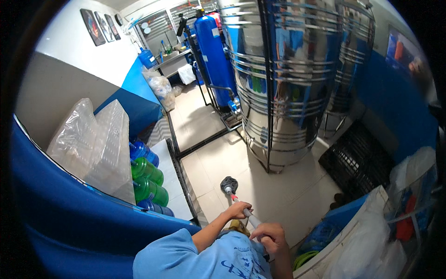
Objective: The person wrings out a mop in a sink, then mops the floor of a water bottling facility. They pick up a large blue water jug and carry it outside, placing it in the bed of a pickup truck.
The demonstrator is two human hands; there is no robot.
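A mop with a grey handle (253, 220) slants away from my body across the pale tiled floor (205, 171). Its dark grey mop head (229, 185) rests on the tiles, with a red collar just above it. My left hand (239, 210) grips the handle partway down. Nearer my chest, my right hand (270, 237) is closed around the handle's upper part.
A large ribbed stainless steel tank (289, 87) stands ahead, beside a blue cylinder (216, 59). Green water jugs (151, 191) and blue ones lie at the left. A black plastic crate (357, 160) leans at the right. Dark raised edging (204, 143) crosses the floor.
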